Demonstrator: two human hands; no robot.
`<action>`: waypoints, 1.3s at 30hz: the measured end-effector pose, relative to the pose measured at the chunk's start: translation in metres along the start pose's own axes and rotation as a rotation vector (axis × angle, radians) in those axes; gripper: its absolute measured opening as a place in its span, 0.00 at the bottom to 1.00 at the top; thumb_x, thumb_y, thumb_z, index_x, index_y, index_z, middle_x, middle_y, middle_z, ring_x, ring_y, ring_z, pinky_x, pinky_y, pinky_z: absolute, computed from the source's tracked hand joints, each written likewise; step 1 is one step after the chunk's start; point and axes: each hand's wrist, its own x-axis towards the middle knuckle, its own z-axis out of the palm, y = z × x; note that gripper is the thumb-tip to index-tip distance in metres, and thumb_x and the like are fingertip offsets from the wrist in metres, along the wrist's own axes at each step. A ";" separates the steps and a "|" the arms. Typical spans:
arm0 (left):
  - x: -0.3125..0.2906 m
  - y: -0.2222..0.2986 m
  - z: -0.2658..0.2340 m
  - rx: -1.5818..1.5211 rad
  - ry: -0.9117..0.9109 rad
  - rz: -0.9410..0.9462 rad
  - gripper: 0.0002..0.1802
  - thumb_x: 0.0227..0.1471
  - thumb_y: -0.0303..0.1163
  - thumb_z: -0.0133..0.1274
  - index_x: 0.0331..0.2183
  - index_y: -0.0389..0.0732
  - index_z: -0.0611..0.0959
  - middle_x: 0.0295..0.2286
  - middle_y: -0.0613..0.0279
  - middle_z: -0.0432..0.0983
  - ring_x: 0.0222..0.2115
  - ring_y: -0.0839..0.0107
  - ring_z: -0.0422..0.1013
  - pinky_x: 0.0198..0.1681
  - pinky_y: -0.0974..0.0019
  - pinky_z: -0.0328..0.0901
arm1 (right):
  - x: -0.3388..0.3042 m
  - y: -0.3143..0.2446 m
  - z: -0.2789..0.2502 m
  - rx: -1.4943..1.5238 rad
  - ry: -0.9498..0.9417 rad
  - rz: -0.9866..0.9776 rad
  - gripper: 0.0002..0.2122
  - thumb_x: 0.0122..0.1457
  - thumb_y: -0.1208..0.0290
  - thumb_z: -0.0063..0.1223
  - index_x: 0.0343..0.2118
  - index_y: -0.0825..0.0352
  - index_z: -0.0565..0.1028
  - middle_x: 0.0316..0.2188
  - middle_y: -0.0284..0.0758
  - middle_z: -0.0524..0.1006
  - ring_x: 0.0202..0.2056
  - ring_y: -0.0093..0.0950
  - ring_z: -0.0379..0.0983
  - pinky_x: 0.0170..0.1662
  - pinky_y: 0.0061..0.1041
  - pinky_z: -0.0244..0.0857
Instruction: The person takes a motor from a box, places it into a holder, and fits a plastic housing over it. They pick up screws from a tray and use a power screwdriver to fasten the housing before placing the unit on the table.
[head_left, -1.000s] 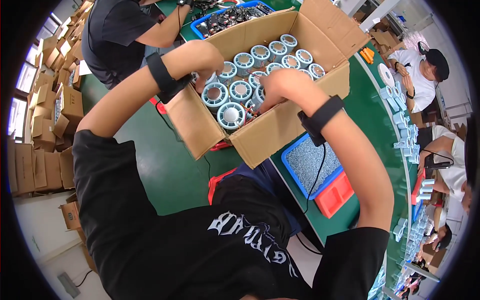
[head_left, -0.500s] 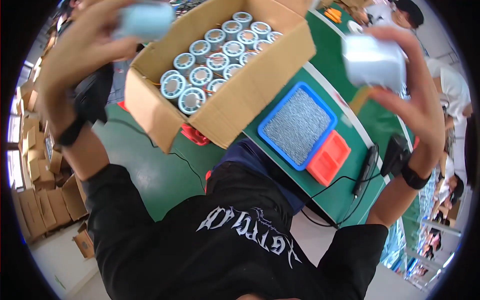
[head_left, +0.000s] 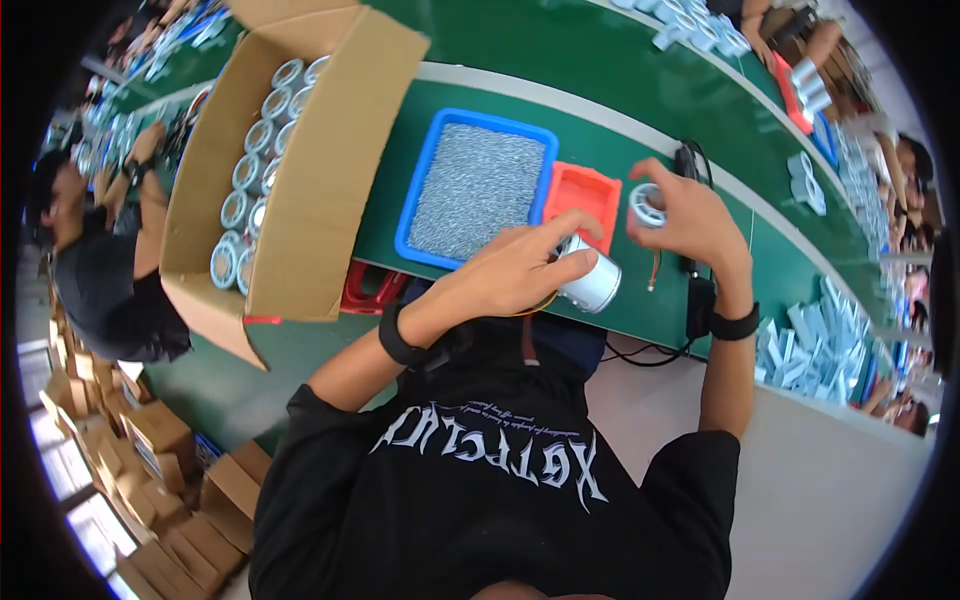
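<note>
Since the last frame both cylinders have dropped from up in the air to low over the bench, and the view has swung right. Left hand [head_left: 520, 265]: clamped on a pale cylinder [head_left: 592, 283], thumb along the side, fingers over the upper end; it's tilted, smooth end toward the bench edge, likely so the wired end stays accessible. Can't tell if it touches the green bench [head_left: 650, 328]. Right hand [head_left: 697, 215]: thumb and fingers closed round a second cylinder [head_left: 648, 205], ringed end up, cable [head_left: 656, 268] hanging free, probably to keep it unpinched. Just beyond, red tray [head_left: 583, 195] butts against blue tray [head_left: 549, 170] of small grey bits; presumably parked there for easy reach. Black handheld tool [head_left: 688, 165] lies behind right hand. Off left, carton [head_left: 320, 180] stands open with more cylinders [head_left: 233, 210] in rows, likely for quick picking. Co-worker [head_left: 110, 285] sits past it.
</note>
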 end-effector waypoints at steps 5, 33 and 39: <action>0.036 -0.039 0.013 0.376 0.053 0.128 0.17 0.55 0.42 0.49 0.43 0.43 0.74 0.33 0.49 0.71 0.30 0.48 0.71 0.35 0.57 0.66 | 0.030 0.010 0.026 0.112 0.004 -0.171 0.23 0.39 0.69 0.59 0.42 0.63 0.68 0.36 0.43 0.72 0.40 0.40 0.69 0.41 0.33 0.63; 0.047 -0.081 0.011 0.499 0.205 0.517 0.25 0.31 0.30 0.66 0.37 0.40 0.77 0.39 0.58 0.73 0.40 0.56 0.67 0.44 0.58 0.63 | 0.040 0.019 0.072 0.265 0.207 -0.190 0.24 0.45 0.64 0.61 0.47 0.64 0.72 0.36 0.41 0.73 0.37 0.40 0.72 0.41 0.33 0.67; 0.047 -0.081 0.005 0.438 0.170 0.486 0.26 0.30 0.29 0.67 0.38 0.39 0.79 0.38 0.56 0.72 0.40 0.57 0.67 0.44 0.59 0.63 | -0.028 0.073 0.034 0.213 0.759 0.091 0.21 0.51 0.61 0.56 0.47 0.65 0.71 0.44 0.43 0.73 0.44 0.39 0.70 0.48 0.33 0.64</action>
